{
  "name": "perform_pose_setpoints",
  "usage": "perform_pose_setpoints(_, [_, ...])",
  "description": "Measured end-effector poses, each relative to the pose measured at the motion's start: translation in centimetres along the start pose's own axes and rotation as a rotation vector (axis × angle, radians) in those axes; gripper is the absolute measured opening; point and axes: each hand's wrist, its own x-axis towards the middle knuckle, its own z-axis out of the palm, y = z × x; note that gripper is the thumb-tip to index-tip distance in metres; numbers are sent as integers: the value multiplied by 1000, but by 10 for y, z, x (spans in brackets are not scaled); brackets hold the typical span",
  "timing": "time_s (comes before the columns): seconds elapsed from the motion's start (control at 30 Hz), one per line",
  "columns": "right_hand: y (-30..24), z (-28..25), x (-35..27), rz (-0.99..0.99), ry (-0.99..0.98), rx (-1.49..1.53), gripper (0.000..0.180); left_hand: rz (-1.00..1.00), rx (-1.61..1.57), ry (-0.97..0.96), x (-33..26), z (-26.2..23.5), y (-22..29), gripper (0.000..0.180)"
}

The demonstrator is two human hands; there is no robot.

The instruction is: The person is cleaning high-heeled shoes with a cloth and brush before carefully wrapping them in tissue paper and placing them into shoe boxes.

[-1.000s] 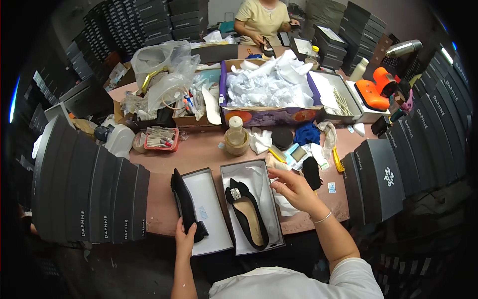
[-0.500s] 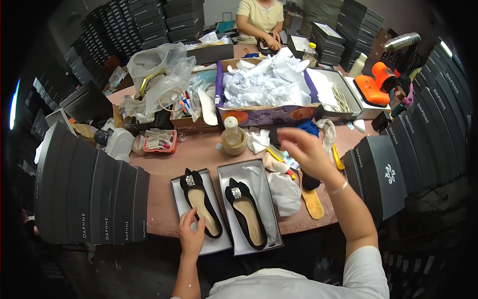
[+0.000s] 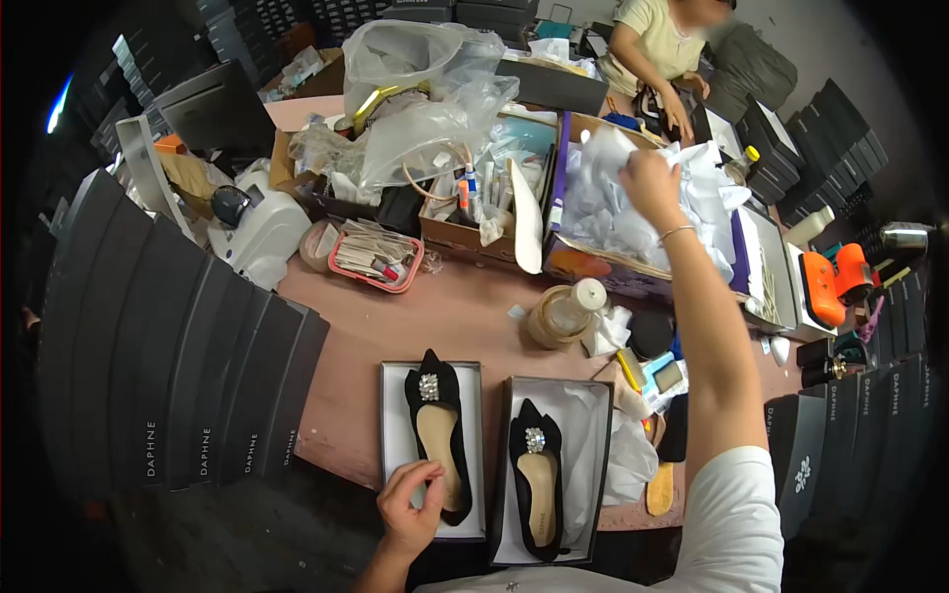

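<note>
Two black pointed flats with jewelled bows, a left shoe (image 3: 435, 435) and a right shoe (image 3: 536, 484), lie toes away from me. The left one rests in a shallow grey box part (image 3: 393, 395), the other in a similar box (image 3: 599, 420) lined with white tissue. My left hand (image 3: 410, 506) hovers at the left shoe's inner side, fingers loosely bent and holding nothing. My right hand (image 3: 652, 188) is stretched out to a purple carton (image 3: 560, 193), fingers closed on crumpled white tissue paper (image 3: 598, 168) heaped in it.
Stacks of dark shoeboxes (image 3: 198, 346) flank the table. A pump bottle (image 3: 568, 311), a red basket of sticks (image 3: 374, 255) and plastic bags (image 3: 415, 109) stand beyond the shoes. An orange tool (image 3: 822, 287) lies right. Across the table, a person in yellow (image 3: 652, 44) handles a dark shoe.
My right hand has gone from above the table to the tissue paper in the carton. My left hand stays by the left shoe. The whole view has shifted, with things farther right.
</note>
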Motion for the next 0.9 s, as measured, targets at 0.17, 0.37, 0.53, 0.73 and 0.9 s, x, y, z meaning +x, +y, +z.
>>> perform_pose_setpoints(0.17, [-35, -134, -77, 5, 7, 707, 24, 219, -186, -20, 23, 12, 27, 49])
perform_pose_setpoints(0.37, [-100, -182, -296, -121, -448, 1063, 22, -10, -882, -222, 48, 82, 89, 87])
perform_pose_setpoints(0.53, [-99, -157, -416, 259, -430, 1103, 25, -521, -1210, 42, 18, 69, 64, 27])
perform_pose_setpoints(0.73, [-83, -165, -488, 488, -281, 1574, 10, -496, -1053, 127, -1, 23, 28, 22])
perform_pose_setpoints(0.9, [-141, -175, -443, 218, -380, 1471, 24, -210, -746, -62, -40, 32, 49, 19])
